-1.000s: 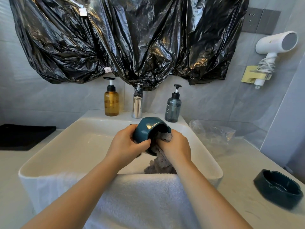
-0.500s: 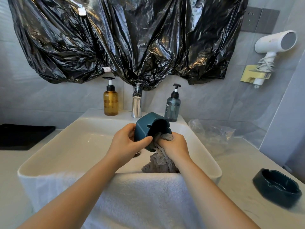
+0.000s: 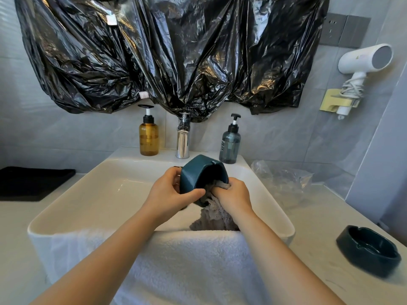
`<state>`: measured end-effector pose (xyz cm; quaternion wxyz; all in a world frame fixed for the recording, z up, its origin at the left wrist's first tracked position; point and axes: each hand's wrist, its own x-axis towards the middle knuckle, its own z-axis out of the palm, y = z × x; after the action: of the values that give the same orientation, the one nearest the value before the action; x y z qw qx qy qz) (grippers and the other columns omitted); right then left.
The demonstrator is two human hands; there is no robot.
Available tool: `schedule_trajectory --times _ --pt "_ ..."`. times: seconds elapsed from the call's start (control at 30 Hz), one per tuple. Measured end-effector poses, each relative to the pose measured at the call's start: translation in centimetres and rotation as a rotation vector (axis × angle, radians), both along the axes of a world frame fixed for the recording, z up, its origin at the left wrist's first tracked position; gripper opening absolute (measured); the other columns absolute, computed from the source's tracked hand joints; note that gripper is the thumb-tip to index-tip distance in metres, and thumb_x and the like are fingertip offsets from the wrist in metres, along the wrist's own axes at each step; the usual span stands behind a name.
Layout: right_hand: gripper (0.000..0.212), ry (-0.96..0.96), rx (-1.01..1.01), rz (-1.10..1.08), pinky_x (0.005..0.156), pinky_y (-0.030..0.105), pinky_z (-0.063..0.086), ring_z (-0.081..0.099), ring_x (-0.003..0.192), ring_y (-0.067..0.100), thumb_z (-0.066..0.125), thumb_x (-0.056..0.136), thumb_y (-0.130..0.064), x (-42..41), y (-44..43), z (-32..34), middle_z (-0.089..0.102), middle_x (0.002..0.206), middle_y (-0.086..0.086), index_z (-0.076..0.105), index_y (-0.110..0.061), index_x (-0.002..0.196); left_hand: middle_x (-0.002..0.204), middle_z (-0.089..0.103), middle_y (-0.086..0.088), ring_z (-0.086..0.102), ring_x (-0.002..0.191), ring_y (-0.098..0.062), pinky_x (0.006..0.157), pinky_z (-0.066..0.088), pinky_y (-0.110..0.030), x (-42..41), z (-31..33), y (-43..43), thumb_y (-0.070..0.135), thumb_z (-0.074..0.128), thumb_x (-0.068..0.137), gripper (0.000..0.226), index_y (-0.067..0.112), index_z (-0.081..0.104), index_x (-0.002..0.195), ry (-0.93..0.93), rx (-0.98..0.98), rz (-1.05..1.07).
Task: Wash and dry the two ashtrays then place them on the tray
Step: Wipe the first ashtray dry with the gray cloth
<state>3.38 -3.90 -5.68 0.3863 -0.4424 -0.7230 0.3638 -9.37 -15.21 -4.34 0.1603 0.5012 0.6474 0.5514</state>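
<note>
Over the white sink (image 3: pixel 103 170), my left hand (image 3: pixel 169 192) grips a teal ashtray (image 3: pixel 196 172) tipped on its side, its hollow turned to the right. My right hand (image 3: pixel 235 193) holds a grey cloth (image 3: pixel 213 214) bunched up and pushed into that hollow; the cloth's loose end hangs down into the basin. A second dark ashtray (image 3: pixel 369 253) sits upright on the counter at the far right. The black tray (image 3: pixel 33 182) lies on the counter at the far left.
A white towel (image 3: pixel 167 260) drapes over the sink's front rim. Behind the basin stand an amber pump bottle (image 3: pixel 148 134), a chrome tap (image 3: pixel 182 139) and a grey pump bottle (image 3: pixel 230 143). Crumpled clear plastic (image 3: pixel 284 179) lies right of the sink. A hair dryer (image 3: pixel 361 62) hangs on the wall.
The ashtray has turned a little in my left hand, and my right hand has shifted the cloth inside it. The other ashtray and the tray have stayed put.
</note>
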Motion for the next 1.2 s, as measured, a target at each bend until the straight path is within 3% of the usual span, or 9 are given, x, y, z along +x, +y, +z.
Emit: schedule_trajectory --times 0.13,0.23,0.3,0.47,0.63,0.83,0.97,1.07,1.2 --pt "0.009 0.078 -0.074 0.023 0.076 0.038 0.053 0.066 0.086 0.027 0.073 0.081 -0.023 -0.1 0.2 0.0 0.071 0.084 0.006 0.067 -0.016 0.08 0.094 0.068 0.006 0.068 0.083 -0.017 0.064 0.058 -0.026 0.0 -0.1 0.4 0.025 0.08 0.076 0.041 0.021 0.056 0.109 0.0 0.038 -0.008" --pt "0.037 0.0 -0.086 0.108 0.079 0.035 0.056 0.067 0.091 0.022 0.081 0.073 -0.032 -0.4 0.1 -0.3 0.073 0.096 0.003 0.069 -0.014 0.104 0.096 0.069 0.009 0.067 0.085 -0.014 0.066 0.059 -0.023 -0.3 -0.1 0.5 0.028 0.077 0.077 0.039 0.025 0.06 0.112 0.048 0.081 0.011" --pt "0.045 -0.094 -0.029 0.108 0.073 0.03 0.054 0.067 0.092 0.019 0.08 0.07 -0.037 -0.7 0.1 -0.5 0.073 0.098 0.0 0.068 -0.017 0.108 0.09 0.071 0.01 0.067 0.082 -0.015 0.063 0.059 -0.025 -0.5 -0.1 0.4 0.034 0.077 0.073 0.036 0.03 0.064 0.106 0.065 0.113 0.025" --pt "0.029 -0.196 0.167 -0.031 0.059 0.027 0.043 0.064 0.084 0.021 0.068 0.08 -0.038 -0.5 -0.3 -0.1 0.069 0.093 -0.001 0.066 -0.017 0.101 0.08 0.073 0.009 0.069 0.074 -0.013 0.054 0.057 -0.022 -0.2 -0.2 0.3 0.044 0.075 0.06 0.032 0.034 0.07 0.091 0.046 0.162 0.073" --pt "0.011 -0.076 0.022 0.034 0.056 0.027 0.041 0.063 0.078 0.025 0.067 0.083 -0.024 -0.2 -0.1 -0.1 0.068 0.08 0.004 0.064 -0.013 0.083 0.093 0.07 0.012 0.067 0.08 -0.006 0.056 0.052 -0.013 -0.1 0.0 0.0 0.034 0.08 0.074 0.037 0.028 0.064 0.107 -0.006 0.096 0.011" --pt "0.021 0.021 -0.059 0.028 0.064 0.03 0.05 0.066 0.082 0.024 0.073 0.08 -0.027 -0.2 0.1 -0.1 0.072 0.085 0.005 0.071 -0.01 0.093 0.093 0.071 0.004 0.066 0.084 -0.024 0.065 0.057 -0.039 0.2 -0.1 0.2 0.022 0.081 0.074 0.032 0.029 0.06 0.098 -0.04 0.108 -0.024" --pt "0.035 -0.166 0.096 -0.031 0.06 0.027 0.043 0.063 0.084 0.02 0.073 0.078 -0.037 -0.2 -0.3 0.1 0.067 0.091 -0.005 0.063 -0.016 0.105 0.091 0.07 0.01 0.067 0.08 -0.018 0.061 0.06 -0.034 -0.2 -0.1 0.1 0.04 0.076 0.074 0.035 0.036 0.061 0.105 0.077 0.09 0.024" --pt "0.021 -0.291 0.235 -0.069 0.06 0.029 0.041 0.062 0.084 0.024 0.065 0.084 -0.034 0.1 -0.8 0.3 0.064 0.089 -0.005 0.06 -0.02 0.099 0.089 0.069 0.015 0.067 0.081 -0.012 0.057 0.061 -0.035 -0.5 -0.2 0.1 0.059 0.065 0.067 0.035 0.045 0.059 0.098 0.178 0.044 0.109" --pt "0.004 -0.231 0.18 -0.002 0.054 0.028 0.04 0.06 0.074 0.024 0.065 0.082 -0.021 0.1 -0.7 0.3 0.065 0.077 0.0 0.064 -0.017 0.083 0.092 0.069 0.011 0.066 0.085 -0.011 0.054 0.057 -0.02 -0.5 -0.1 0.1 0.05 0.069 0.079 0.032 0.03 0.063 0.103 0.104 0.026 0.093"
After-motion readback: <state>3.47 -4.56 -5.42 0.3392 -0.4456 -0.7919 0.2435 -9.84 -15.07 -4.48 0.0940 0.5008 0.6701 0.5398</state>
